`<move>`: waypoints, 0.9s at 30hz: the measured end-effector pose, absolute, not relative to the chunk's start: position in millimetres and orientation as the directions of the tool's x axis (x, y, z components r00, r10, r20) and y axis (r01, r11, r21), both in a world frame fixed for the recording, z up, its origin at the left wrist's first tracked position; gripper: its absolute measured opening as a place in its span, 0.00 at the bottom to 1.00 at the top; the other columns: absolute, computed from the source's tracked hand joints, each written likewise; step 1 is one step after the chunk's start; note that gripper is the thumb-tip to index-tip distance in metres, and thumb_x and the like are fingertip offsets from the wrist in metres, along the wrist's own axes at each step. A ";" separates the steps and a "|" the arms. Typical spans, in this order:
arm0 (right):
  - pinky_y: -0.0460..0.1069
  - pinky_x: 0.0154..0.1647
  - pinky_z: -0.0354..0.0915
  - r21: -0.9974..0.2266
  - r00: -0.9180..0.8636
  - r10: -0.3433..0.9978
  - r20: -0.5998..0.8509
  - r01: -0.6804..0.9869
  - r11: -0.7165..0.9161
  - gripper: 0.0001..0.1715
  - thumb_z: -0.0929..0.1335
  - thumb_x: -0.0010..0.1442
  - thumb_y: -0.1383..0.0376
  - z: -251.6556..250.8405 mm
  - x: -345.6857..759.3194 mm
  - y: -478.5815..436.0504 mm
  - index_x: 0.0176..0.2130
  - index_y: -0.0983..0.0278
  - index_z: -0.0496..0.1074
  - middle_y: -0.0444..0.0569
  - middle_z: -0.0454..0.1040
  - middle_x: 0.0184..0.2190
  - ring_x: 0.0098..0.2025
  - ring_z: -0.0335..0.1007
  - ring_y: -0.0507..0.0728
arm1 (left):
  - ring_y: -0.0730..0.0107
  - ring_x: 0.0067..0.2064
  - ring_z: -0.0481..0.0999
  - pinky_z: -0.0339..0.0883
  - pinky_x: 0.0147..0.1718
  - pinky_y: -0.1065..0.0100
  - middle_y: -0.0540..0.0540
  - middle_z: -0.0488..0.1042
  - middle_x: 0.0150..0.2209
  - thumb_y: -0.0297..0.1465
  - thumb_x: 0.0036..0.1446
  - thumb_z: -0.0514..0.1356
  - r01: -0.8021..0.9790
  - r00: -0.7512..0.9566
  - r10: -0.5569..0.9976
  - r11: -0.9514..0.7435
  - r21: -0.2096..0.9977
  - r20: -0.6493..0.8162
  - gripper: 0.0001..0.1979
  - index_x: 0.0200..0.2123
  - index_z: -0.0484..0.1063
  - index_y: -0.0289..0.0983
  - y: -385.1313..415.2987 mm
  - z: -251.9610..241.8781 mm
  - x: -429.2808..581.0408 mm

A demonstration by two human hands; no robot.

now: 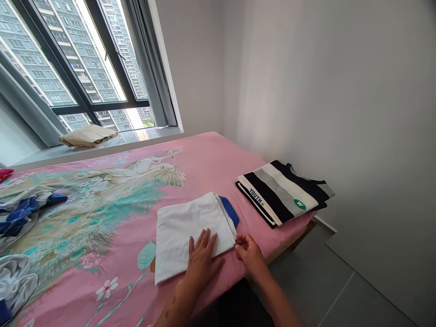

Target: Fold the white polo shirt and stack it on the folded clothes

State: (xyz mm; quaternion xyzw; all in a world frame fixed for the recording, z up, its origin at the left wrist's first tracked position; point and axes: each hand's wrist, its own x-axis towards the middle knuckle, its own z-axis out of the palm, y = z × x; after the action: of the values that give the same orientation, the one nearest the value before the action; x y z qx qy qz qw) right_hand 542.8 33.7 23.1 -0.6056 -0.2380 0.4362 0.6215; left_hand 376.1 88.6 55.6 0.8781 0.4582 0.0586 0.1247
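A folded white shirt with a blue collar point(184, 229) lies on the pink flowered bedsheet point(211, 159) near the bed's front edge. My left hand point(201, 259) lies flat on the shirt's near part, fingers stretched out and together. My right hand point(248, 252) is at the shirt's right near corner, its fingers pinched on the edge of the fabric.
A stack of folded black-and-white striped shirts point(284, 190) sits at the bed's right edge by the wall. Loose blue, white and grey clothes point(20, 213) lie at the left. A tan cushion point(88, 135) rests on the window sill. Grey tiled floor point(340, 281) is at the right.
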 end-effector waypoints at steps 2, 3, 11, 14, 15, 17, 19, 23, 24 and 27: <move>0.46 0.23 0.64 -0.964 0.474 0.849 -0.231 -0.227 -0.136 0.24 0.72 0.39 0.60 21.6 543.5 35.2 0.37 0.63 0.67 0.46 0.71 0.31 0.28 0.67 0.53 | 0.58 0.68 0.45 0.32 0.64 0.43 0.43 0.50 0.67 0.37 0.51 0.58 0.801 0.560 0.828 -0.534 0.271 -0.022 0.33 0.61 0.58 0.42 87.1 55.6 377.9; 0.45 0.22 0.63 -0.966 0.463 0.855 -0.232 -0.213 -0.147 0.26 0.72 0.40 0.59 21.8 544.5 36.6 0.40 0.63 0.66 0.46 0.71 0.31 0.27 0.67 0.53 | 0.58 0.68 0.45 0.32 0.64 0.43 0.43 0.50 0.67 0.37 0.51 0.58 0.803 0.559 0.829 -0.533 0.266 -0.026 0.33 0.61 0.58 0.42 85.9 55.8 378.7; 0.49 0.34 0.67 -0.991 0.610 0.785 -0.102 0.009 -0.136 0.25 0.66 0.49 0.52 24.7 551.3 39.6 0.43 0.64 0.66 0.52 0.72 0.39 0.39 0.71 0.58 | 0.55 0.69 0.38 0.26 0.63 0.43 0.41 0.41 0.68 0.40 0.46 0.60 0.799 0.580 0.810 -0.547 0.250 -0.081 0.43 0.65 0.50 0.37 91.2 64.1 403.4; 0.51 0.39 0.64 -0.940 0.526 0.845 -0.095 0.232 -0.251 0.19 0.65 0.52 0.51 28.3 551.5 30.5 0.35 0.63 0.70 0.50 0.75 0.31 0.36 0.71 0.59 | 0.55 0.69 0.37 0.29 0.63 0.42 0.40 0.39 0.68 0.44 0.46 0.59 0.802 0.576 0.808 -0.531 0.273 -0.119 0.46 0.65 0.47 0.36 96.9 60.0 408.7; 0.51 0.38 0.64 -0.911 0.479 0.869 -0.125 0.291 -0.292 0.18 0.65 0.53 0.50 29.6 550.8 28.1 0.32 0.62 0.70 0.49 0.75 0.29 0.34 0.71 0.59 | 0.56 0.69 0.37 0.29 0.63 0.43 0.40 0.39 0.68 0.45 0.47 0.58 0.798 0.579 0.808 -0.535 0.276 -0.108 0.45 0.65 0.47 0.36 97.5 57.4 408.7; 0.50 0.34 0.62 -0.878 0.413 0.897 -0.156 0.357 -0.317 0.19 0.65 0.54 0.49 31.8 547.7 26.3 0.29 0.62 0.71 0.48 0.75 0.27 0.32 0.71 0.58 | 0.57 0.69 0.37 0.28 0.63 0.44 0.40 0.40 0.68 0.45 0.50 0.56 0.788 0.586 0.807 -0.548 0.281 -0.071 0.42 0.65 0.48 0.36 96.6 52.1 407.6; 0.48 0.31 0.61 -0.892 0.406 0.905 -0.126 0.353 -0.282 0.19 0.64 0.55 0.50 34.2 542.2 28.9 0.28 0.62 0.72 0.47 0.74 0.25 0.30 0.70 0.57 | 0.57 0.69 0.38 0.26 0.63 0.44 0.40 0.40 0.68 0.44 0.51 0.56 0.780 0.584 0.811 -0.546 0.306 -0.039 0.40 0.65 0.50 0.36 94.3 48.1 407.3; 0.46 0.31 0.61 -0.943 0.419 0.908 0.015 0.309 -0.127 0.18 0.65 0.55 0.51 43.8 530.0 40.4 0.29 0.62 0.72 0.45 0.72 0.24 0.28 0.67 0.55 | 0.60 0.68 0.43 0.24 0.64 0.48 0.41 0.48 0.67 0.33 0.52 0.56 0.720 0.525 0.850 -0.465 0.515 0.033 0.34 0.63 0.55 0.35 95.8 46.7 411.3; 0.46 0.32 0.62 -0.960 0.412 0.910 0.042 0.269 -0.078 0.18 0.65 0.55 0.51 46.9 528.4 43.0 0.29 0.63 0.72 0.45 0.73 0.25 0.30 0.68 0.54 | 0.61 0.68 0.46 0.24 0.64 0.50 0.42 0.53 0.66 0.31 0.53 0.55 0.665 0.477 0.878 -0.391 0.637 0.041 0.30 0.61 0.59 0.36 99.0 47.3 412.2; 0.48 0.34 0.66 -0.996 0.457 0.887 -0.068 -0.081 -0.035 0.22 0.66 0.54 0.47 55.2 528.7 48.3 0.34 0.64 0.72 0.49 0.74 0.34 0.37 0.69 0.57 | 0.60 0.64 0.58 0.34 0.65 0.53 0.42 0.67 0.59 0.32 0.56 0.55 0.350 0.243 0.966 -0.001 0.937 -0.090 0.19 0.51 0.71 0.37 114.9 49.0 410.3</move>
State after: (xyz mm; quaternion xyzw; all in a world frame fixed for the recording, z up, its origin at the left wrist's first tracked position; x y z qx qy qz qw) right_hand 528.7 48.3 55.2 -0.5990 -0.3363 0.3983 0.6079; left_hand 410.3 114.9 49.0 0.6288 0.5231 0.3240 0.4754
